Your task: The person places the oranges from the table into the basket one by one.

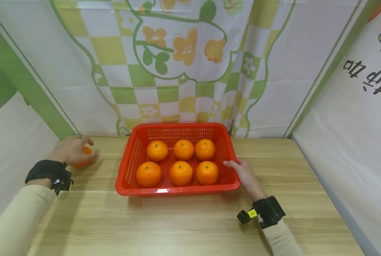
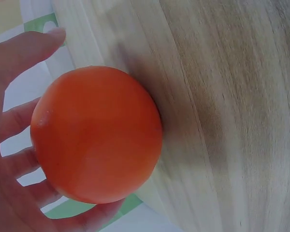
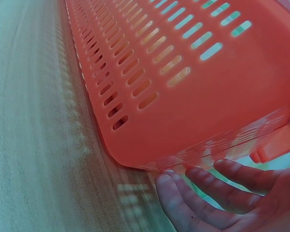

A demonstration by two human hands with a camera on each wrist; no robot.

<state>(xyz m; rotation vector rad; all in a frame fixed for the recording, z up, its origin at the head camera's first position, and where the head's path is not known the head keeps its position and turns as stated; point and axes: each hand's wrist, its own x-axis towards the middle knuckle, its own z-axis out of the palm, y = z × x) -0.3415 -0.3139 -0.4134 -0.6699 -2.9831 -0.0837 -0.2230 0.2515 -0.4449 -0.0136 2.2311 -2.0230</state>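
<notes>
At the left of the table, an orange (image 2: pixel 96 135) rests on the wood, partly covered in the head view by my left hand (image 1: pixel 71 151). In the left wrist view the fingers (image 2: pixel 21 164) spread around the orange's far side, while the thumb (image 2: pixel 31 50) stands apart from it. A red plastic basket (image 1: pixel 174 190) with slotted walls holds several oranges (image 1: pixel 181 173) in two rows. My right hand (image 1: pixel 246 176) holds the basket's right side, thumb over the rim. Its other fingers (image 3: pixel 227 191) lie along the outside of the wall, under the rim.
The wooden table (image 1: pixel 184 227) extends in front of the basket and to both sides. A checked, flowered curtain (image 1: pixel 181 89) hangs just behind the basket. White printed panels close in the left and right sides (image 1: pixel 353 142).
</notes>
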